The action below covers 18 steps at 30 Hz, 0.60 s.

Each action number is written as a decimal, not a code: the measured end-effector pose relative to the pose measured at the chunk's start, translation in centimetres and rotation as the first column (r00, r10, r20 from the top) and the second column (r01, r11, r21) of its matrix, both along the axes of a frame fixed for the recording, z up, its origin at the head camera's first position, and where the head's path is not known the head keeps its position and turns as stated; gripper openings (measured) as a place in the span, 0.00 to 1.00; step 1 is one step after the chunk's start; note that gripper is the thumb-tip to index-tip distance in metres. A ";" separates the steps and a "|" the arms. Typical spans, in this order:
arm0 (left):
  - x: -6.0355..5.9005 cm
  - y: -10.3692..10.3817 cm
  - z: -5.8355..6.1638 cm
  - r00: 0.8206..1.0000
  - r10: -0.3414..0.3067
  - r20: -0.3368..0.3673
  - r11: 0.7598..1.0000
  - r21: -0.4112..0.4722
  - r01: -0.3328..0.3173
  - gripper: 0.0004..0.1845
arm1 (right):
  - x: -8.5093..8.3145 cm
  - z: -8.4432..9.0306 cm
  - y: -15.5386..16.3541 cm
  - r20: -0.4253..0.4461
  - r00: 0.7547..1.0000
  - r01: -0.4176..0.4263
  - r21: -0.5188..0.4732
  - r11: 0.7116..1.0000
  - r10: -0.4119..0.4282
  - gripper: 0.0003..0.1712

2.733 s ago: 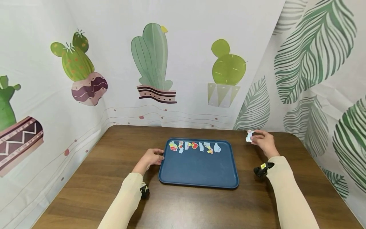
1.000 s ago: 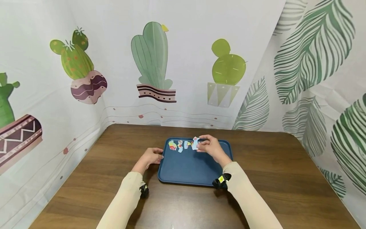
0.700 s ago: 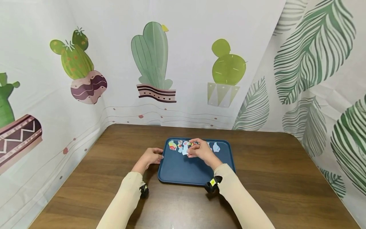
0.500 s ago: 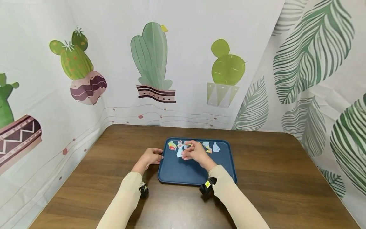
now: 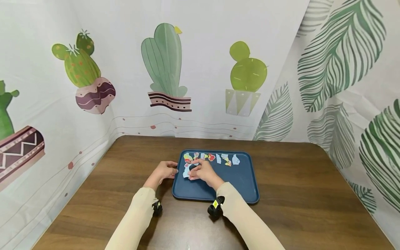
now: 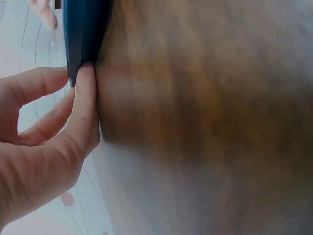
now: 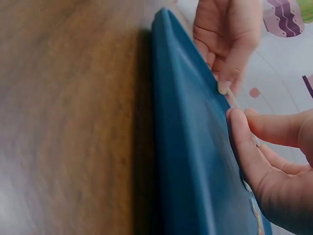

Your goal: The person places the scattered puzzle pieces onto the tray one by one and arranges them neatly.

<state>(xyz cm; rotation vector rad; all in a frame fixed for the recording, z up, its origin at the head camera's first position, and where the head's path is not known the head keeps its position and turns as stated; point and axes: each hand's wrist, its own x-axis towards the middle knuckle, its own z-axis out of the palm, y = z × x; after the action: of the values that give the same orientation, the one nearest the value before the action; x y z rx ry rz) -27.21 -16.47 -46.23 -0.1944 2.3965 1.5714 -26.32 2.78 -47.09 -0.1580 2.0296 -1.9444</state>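
My right hand (image 5: 203, 171) pinches a torn-looking pale blue cut-out piece (image 5: 186, 171) between thumb and fingertips, over the left part of a blue tray (image 5: 215, 185). In the right wrist view the piece (image 7: 233, 99) shows as a thin edge. My left hand (image 5: 164, 170) grips the tray's left rim; the left wrist view shows thumb and fingers (image 6: 85, 90) on either side of it. Along the tray's far side lies a row of irregular pieces: a yellow-red one (image 5: 188, 158), a red one (image 5: 211, 157), a narrow pale strip (image 5: 218, 158), a yellow-marked one (image 5: 226, 159) and a pale one (image 5: 235, 159).
The tray rests on a brown wooden table (image 5: 297, 194). Behind it hangs a white backdrop (image 5: 206, 69) printed with cacti and leaves. Each wrist wears a small black camera, the right one (image 5: 215, 208) close to the tray's near edge.
My right hand has carried the pale blue piece from beyond the tray's right side, leftward across the row, and lower over the tray's left part. My left hand stays at the rim.
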 end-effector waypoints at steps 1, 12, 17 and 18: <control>0.0 0.0 0.0 1.000 0.001 0.000 1.000 0.001 -0.001 0.20 | 0.0 -0.1 -0.2 0.006 1.000 -0.001 -0.002 1.000 0.001 0.28; 0.1 0.0 0.0 1.000 0.004 0.000 1.000 0.006 -0.004 0.20 | 0.0 -0.5 -1.5 0.024 0.999 0.026 0.027 0.999 -0.027 0.28; 0.1 0.0 0.0 1.000 0.002 0.000 1.000 0.003 -0.002 0.20 | -0.1 -0.4 -1.8 0.003 0.999 0.034 0.090 0.995 -0.034 0.26; 0.1 0.1 0.0 1.000 0.004 0.002 1.000 0.003 -0.004 0.20 | -0.1 -0.4 -1.8 0.002 0.999 0.036 0.103 0.994 -0.036 0.26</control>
<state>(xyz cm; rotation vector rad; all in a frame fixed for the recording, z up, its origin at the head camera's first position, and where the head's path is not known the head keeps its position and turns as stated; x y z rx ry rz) -27.06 -16.42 -46.19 -0.2008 2.3936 1.5760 -26.38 0.94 -47.48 -0.0940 2.1385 -1.8547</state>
